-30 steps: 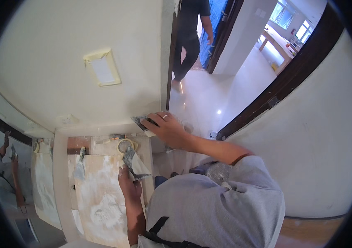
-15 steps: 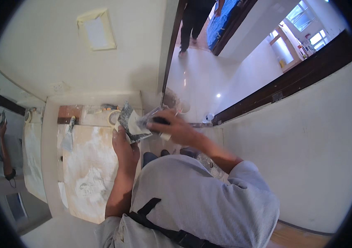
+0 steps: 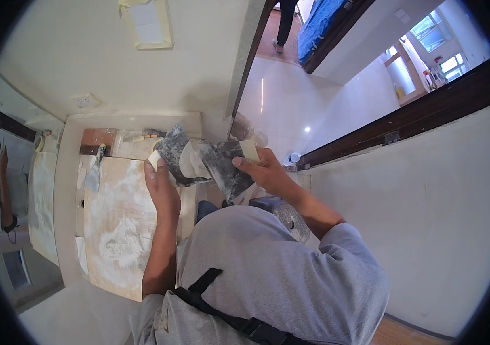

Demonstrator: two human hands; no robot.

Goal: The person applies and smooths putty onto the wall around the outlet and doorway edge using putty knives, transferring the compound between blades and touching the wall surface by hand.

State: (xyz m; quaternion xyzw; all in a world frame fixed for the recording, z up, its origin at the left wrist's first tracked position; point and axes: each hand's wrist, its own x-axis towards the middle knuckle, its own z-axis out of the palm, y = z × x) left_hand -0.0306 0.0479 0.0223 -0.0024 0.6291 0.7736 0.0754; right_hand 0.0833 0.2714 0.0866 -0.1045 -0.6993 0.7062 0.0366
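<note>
My left hand [image 3: 163, 192] grips a wide putty scraper [image 3: 171, 144] by its pale edge. Its dark blade is smeared, and a white lump of putty [image 3: 190, 162] sits at its right side. My right hand [image 3: 269, 173] pinches a second wide scraper [image 3: 222, 165] by its cream-coloured back edge, thumb on top. This dark, streaked blade is tilted, its left edge against or just beside the putty; I cannot tell whether the blades touch. Both are held in front of my body, over the right edge of a putty-smeared board [image 3: 100, 265].
A narrow putty knife [image 3: 93, 177] lies on the board's far left, near a reddish-brown block [image 3: 96, 138]. A mirror [image 3: 3, 190] stands left. Beyond a dark door frame [image 3: 365, 146], a person's leg [image 3: 284, 26] shows on shiny floor. Bubble wrap [image 3: 292, 221] lies beside my feet.
My right hand has turned its scraper, so the broad dark face now shows. The left scraper has shifted slightly left, with putty visible on it. The person beyond the doorway has moved farther off.
</note>
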